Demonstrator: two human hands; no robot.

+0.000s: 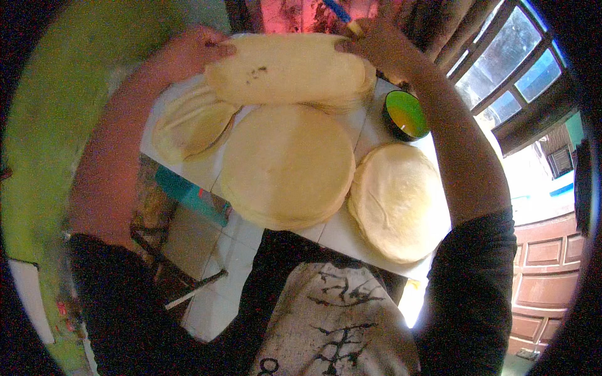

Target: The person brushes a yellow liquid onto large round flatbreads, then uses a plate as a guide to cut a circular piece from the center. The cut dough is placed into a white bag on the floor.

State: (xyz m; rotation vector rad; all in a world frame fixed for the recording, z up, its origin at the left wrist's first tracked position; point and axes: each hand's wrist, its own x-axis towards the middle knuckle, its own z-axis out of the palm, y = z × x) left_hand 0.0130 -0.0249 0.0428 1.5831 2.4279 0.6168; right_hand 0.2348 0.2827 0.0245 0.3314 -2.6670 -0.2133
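Note:
My left hand [209, 47] pinches the far left edge of a thin, pale round sheet [287, 70], which looks like dough or a wrapper. At the opposite end my right hand [369, 42] grips the same sheet, with a blue-handled brush [339, 11] also held in its fingers. Small dark spots mark the sheet. Below it lies a large flat stack of similar rounds [287, 169]. To the left sits a creased, folded pile [193, 122]; to the right, a wrinkled, shinier stack [397, 202].
A bowl with a green inside [405, 115] holds yellowish liquid near my right forearm. Everything rests on a white tiled tabletop [336, 235]. A green wall [42, 155] stands left; a window [505, 51] and a wooden panelled door [545, 277] are at right.

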